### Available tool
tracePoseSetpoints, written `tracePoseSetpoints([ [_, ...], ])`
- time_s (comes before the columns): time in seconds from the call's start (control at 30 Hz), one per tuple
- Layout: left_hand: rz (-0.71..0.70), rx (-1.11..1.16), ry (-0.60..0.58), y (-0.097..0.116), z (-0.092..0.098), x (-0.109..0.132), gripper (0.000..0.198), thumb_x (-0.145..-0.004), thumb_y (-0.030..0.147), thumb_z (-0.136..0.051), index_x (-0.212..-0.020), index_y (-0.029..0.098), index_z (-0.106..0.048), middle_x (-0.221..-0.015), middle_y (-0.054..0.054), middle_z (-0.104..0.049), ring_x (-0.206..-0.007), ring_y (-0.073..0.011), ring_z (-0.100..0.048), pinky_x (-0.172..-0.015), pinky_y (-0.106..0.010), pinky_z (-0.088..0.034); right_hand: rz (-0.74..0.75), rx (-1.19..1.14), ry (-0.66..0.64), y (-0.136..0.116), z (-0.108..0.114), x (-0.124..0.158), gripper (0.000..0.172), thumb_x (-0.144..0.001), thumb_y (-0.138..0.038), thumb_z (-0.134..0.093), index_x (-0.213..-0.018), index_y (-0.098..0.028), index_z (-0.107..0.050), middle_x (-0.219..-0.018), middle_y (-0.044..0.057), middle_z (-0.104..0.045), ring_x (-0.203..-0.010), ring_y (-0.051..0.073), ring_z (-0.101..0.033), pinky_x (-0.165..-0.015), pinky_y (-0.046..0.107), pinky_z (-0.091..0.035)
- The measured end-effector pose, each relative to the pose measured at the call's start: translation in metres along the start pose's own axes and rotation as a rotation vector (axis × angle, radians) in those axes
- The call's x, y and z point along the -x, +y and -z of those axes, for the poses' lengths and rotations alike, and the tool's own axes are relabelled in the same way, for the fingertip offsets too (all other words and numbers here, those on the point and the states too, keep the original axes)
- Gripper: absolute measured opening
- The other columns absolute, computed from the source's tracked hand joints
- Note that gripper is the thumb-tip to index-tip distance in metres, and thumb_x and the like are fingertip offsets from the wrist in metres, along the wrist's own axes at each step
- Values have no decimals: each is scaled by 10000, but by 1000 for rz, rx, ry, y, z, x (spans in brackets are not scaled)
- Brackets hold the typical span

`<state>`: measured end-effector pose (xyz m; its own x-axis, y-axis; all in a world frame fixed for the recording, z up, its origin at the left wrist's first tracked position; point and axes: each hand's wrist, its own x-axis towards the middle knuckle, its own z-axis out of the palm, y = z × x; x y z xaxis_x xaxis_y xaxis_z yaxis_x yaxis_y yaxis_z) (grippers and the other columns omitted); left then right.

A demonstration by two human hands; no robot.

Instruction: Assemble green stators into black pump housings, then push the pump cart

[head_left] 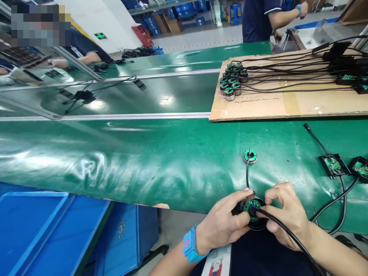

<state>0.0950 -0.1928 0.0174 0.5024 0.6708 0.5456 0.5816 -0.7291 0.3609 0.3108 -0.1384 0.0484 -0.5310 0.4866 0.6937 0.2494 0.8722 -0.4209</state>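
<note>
Both my hands meet at the near edge of the green bench (pixel 161 161). My left hand (pixel 222 222) grips the side of a small round black housing with a green circuit board (pixel 253 209) in it. My right hand (pixel 283 212) pinches the same part from the right, fingers closed over its top. A black cable (pixel 290 237) runs from the part's centre toward me. A second round green board (pixel 250 156) lies on the bench just beyond, joined by a short black wire. A blue wrist strap (pixel 189 245) sits on my left wrist.
A cardboard sheet (pixel 287 105) at the back right carries several round green parts (pixel 232 80) and black cables. Black boxes with green boards (pixel 333 165) lie at the right. Blue bins (pixel 43 230) stand at the lower left. Another person (pixel 258 19) works at the far side.
</note>
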Motion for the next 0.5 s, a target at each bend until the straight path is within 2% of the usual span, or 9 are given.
tracePoseSetpoints([
  [0.07, -13, -13, -10, -1, -1, 2, 19, -929, 160, -566, -922, 166, -582, -1498, -186, -422, -1359, -275, -510, -1033, -386, -559, 68, 29, -21, 2, 2, -3, 556, -1090, -432, -275, -718, -143, -571, -846, 74, -502, -845, 178, -440, -826, 364, -362],
  [0.2, -44, -24, 1, 0, 0, 1, 126, -862, 86, -566, -935, 173, -620, -1586, -149, -339, -1381, -284, -491, -1059, -373, -535, 262, 169, 29, 2, 5, -9, 518, -1091, -377, -301, -772, -135, -628, -816, 80, -549, -834, 188, -470, -792, 373, -388],
  [0.33, -25, -44, 32, 5, -2, -4, 188, -845, 55, -547, -969, 179, -616, -1497, -135, -474, -1354, -268, -526, -1043, -374, -551, 426, 287, 85, 1, 2, -7, 475, -1073, -381, -387, -722, -186, -641, -780, 54, -589, -790, 174, -487, -785, 364, -405],
  [0.43, 8, -39, 79, 7, -5, -4, 219, -857, 70, -518, -1028, 175, -607, -1405, -144, -547, -1326, -245, -552, -1034, -372, -561, 444, 327, 107, -1, 0, -2, 484, -1068, -430, -382, -724, -210, -642, -762, 40, -595, -777, 172, -477, -778, 352, -416],
  [0.5, -6, -37, 82, 8, -6, -2, 218, -841, 68, -523, -1010, 180, -603, -1439, -147, -518, -1333, -257, -546, -1031, -384, -565, 334, 285, 117, -2, 1, 0, 521, -1079, -465, -316, -762, -200, -633, -757, 52, -586, -778, 178, -486, -778, 361, -430],
])
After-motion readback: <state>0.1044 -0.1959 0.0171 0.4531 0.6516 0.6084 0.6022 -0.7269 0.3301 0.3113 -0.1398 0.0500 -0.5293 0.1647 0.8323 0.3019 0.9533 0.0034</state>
